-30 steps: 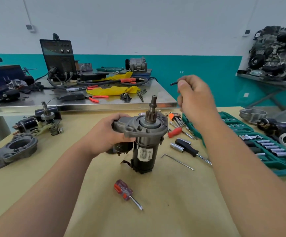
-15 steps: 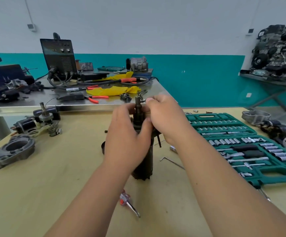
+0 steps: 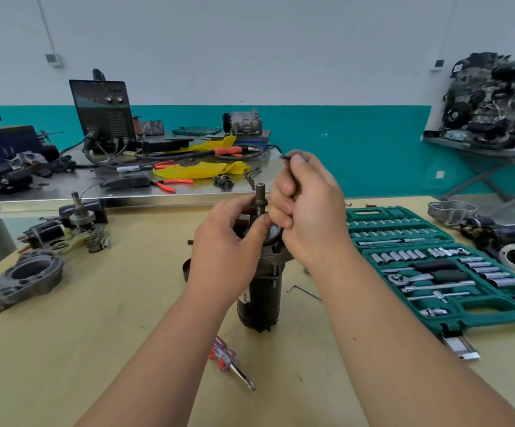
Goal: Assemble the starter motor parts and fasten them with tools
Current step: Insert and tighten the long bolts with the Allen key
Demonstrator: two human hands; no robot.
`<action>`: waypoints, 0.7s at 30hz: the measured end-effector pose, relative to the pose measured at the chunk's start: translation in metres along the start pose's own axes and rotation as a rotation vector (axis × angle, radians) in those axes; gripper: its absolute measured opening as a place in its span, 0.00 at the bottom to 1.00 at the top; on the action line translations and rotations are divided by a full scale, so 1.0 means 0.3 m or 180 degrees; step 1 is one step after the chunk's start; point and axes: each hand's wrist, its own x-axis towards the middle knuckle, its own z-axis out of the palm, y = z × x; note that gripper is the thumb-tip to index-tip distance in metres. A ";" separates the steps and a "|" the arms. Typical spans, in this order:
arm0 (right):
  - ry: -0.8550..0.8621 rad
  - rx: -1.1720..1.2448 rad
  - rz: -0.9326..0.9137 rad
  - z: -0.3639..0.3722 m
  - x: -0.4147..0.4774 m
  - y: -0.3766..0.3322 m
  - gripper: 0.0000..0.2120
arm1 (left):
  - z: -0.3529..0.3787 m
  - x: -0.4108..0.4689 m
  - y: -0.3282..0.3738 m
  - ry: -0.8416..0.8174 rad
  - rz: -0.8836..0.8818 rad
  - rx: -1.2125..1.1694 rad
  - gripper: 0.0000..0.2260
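Left hand (image 3: 228, 241) fingers curl round the upright black cylindrical starter motor (image 3: 260, 298); right hand (image 3: 308, 211) fingers pinch a thin hex key (image 3: 284, 156).

Open tabletop (image 3: 120, 303) is found left of the starter motor (image 3: 260, 300); the right is blocked by a socket case (image 3: 484, 314), the front by a screwdriver (image 3: 223, 356).

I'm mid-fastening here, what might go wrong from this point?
The motor stands upright on its end, steadied only by the left hand; a hard turn could tip it. The hex key in the right hand goes down at the flange with its tip hidden; if poorly seated, it may slip.
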 end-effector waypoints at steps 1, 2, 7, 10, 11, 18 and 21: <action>-0.0062 0.0021 0.0025 -0.001 -0.007 0.003 0.10 | -0.001 -0.003 0.001 -0.0007 0.0028 -0.0020 0.13; -0.0107 0.0073 0.0035 -0.006 -0.012 0.004 0.09 | -0.001 -0.005 0.002 -0.0015 0.0050 -0.0038 0.13; -0.0250 0.0120 0.0015 -0.007 -0.035 0.001 0.06 | -0.007 -0.015 0.006 -0.0118 0.0150 -0.0068 0.11; -0.0325 -0.0147 -0.0160 0.004 -0.049 0.005 0.06 | -0.016 -0.014 0.018 -0.0289 0.0240 0.0066 0.12; -0.0303 -0.0366 -0.0290 0.008 -0.052 0.008 0.07 | -0.018 -0.013 0.018 -0.0315 0.0249 0.0110 0.13; 0.0008 -0.1076 -0.0614 0.029 -0.050 0.034 0.12 | -0.016 -0.016 0.020 -0.0361 0.0346 0.0090 0.11; 0.0101 -0.1589 -0.0836 0.031 -0.056 0.044 0.11 | -0.012 -0.022 0.023 -0.0303 0.0388 0.0035 0.08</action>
